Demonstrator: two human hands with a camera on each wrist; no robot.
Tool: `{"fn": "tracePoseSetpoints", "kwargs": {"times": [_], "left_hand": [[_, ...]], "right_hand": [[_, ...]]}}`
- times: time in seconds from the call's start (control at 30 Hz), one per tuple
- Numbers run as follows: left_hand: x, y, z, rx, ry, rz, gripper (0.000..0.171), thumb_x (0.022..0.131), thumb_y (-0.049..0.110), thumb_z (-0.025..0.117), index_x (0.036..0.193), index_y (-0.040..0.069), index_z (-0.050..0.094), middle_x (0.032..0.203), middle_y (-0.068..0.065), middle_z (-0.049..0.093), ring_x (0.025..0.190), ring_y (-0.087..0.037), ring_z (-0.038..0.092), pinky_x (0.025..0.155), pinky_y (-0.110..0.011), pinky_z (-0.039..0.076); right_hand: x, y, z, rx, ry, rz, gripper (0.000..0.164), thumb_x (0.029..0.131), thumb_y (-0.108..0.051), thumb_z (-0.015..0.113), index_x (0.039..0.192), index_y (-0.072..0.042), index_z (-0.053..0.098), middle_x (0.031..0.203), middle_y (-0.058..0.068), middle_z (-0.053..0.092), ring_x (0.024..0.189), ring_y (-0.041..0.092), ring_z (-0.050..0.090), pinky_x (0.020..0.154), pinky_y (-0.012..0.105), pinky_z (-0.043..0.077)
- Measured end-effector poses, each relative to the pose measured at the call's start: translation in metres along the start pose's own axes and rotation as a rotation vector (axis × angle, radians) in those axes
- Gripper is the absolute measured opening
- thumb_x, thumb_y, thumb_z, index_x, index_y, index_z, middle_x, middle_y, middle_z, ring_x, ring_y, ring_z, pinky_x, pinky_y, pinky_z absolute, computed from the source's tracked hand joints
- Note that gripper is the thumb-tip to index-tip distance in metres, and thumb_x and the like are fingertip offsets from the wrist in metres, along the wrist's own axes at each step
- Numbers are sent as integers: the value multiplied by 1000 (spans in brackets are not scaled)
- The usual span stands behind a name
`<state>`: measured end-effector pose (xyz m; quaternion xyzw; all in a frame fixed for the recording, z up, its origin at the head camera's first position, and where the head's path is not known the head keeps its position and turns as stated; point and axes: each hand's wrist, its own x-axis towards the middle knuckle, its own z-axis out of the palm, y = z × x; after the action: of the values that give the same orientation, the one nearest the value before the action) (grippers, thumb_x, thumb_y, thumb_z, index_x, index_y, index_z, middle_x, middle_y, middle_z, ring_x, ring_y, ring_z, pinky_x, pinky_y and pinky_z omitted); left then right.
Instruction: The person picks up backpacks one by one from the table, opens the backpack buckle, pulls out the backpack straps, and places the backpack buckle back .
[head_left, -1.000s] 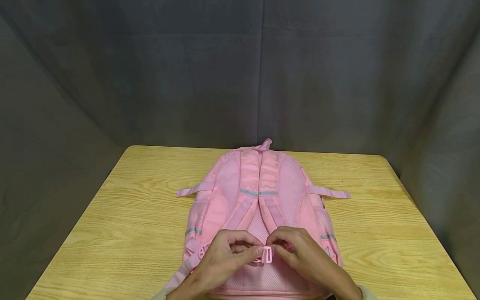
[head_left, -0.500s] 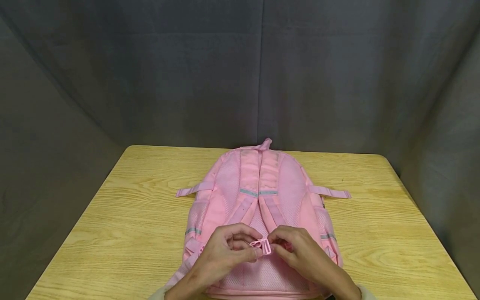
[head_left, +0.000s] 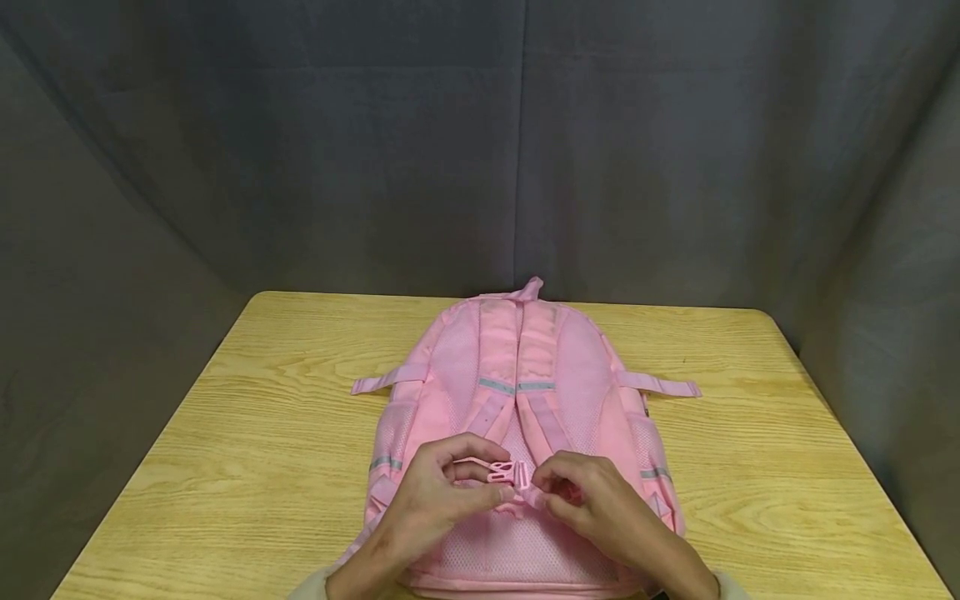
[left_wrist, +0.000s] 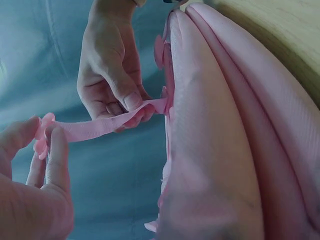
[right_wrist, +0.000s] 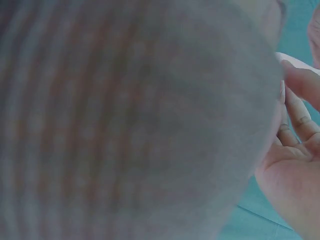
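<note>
A pink backpack (head_left: 574,358) lies on the table with its shoulder straps facing up. Over its lower part, my left hand (head_left: 446,487) pinches a pink plastic buckle (head_left: 512,475) with prongs at its left end. Close by on the right, my right hand (head_left: 588,496) pinches the pink webbing strap (head_left: 534,497) attached to the buckle. In the left wrist view the strap (left_wrist: 90,128) stretches from the buckle (left_wrist: 44,135) to the right hand (left_wrist: 112,65), beside the bag. A blurred pale surface fills most of the right wrist view; a hand (right_wrist: 300,160) shows at its right.
The backpack rests on a wood-grain table (head_left: 247,433). Two side straps stick out, one to the left (head_left: 375,382) and one to the right (head_left: 671,387). Dark grey curtains (head_left: 375,167) hang behind the table and at both sides.
My left hand has moved up and slightly left with the buckle. The buckle has turned, so its prongs show more plainly, and strap now shows between the hands. My right hand stays nearly in place.
</note>
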<state>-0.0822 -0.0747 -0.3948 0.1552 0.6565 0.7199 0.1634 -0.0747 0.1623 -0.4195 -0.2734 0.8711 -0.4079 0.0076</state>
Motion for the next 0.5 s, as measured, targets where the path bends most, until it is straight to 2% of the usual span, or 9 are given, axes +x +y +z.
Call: {"fn": "tracePoseSetpoints", "kwargs": {"times": [0.27, 0.5], "left_hand": [[4, -3, -7, 31, 80, -69, 36, 79, 5, 81, 113, 1, 69, 100, -14, 73, 89, -17, 70, 68, -23, 57], [7, -7, -10, 99, 151, -63, 34, 79, 4, 80, 112, 3, 70, 96, -14, 74, 85, -17, 70, 63, -19, 53]], "right_hand": [[1, 3, 5, -40, 31, -13, 19, 85, 0, 73, 94, -15, 67, 86, -9, 65, 74, -2, 55, 66, 21, 54], [3, 4, 8, -86, 64, -22, 23, 82, 3, 72, 92, -17, 67, 83, -14, 62, 72, -3, 52, 63, 20, 51]]}}
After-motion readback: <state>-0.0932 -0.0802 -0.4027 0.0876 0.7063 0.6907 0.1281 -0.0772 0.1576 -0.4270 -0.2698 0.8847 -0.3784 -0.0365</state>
